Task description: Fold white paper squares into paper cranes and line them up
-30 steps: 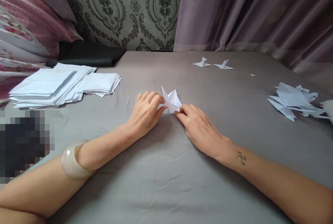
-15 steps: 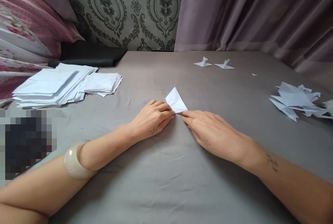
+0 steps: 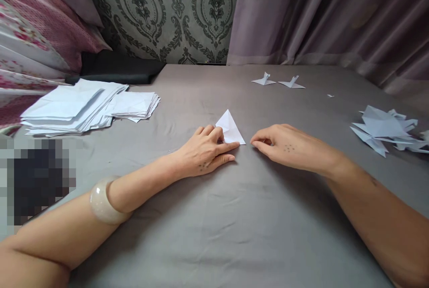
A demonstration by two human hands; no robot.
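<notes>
A small white folded paper (image 3: 228, 128), a triangle with its point away from me, lies on the grey cloth. My left hand (image 3: 208, 152) rests over its lower left part. The index finger stretches along the near edge and presses it down; the thumb is apart on the cloth, and the other fingers are bent over the paper's left side. Just right of the paper's right corner, my right hand (image 3: 284, 147) is raised a little, not touching it. Its thumb and fingertips are drawn together with nothing visible between them.
Stacked white paper sheets (image 3: 63, 105) and a smaller stack (image 3: 134, 104) lie at left, before a black folded item (image 3: 122, 69). Two folded paper birds (image 3: 264, 80) stand at the back. More folded papers (image 3: 385, 125) are piled at right, near a tiny paper scrap (image 3: 330, 96).
My right hand has lifted off the paper's right corner and moved right, fingertips closing together. My left index finger has slid right along the near edge, its thumb spreading away.
</notes>
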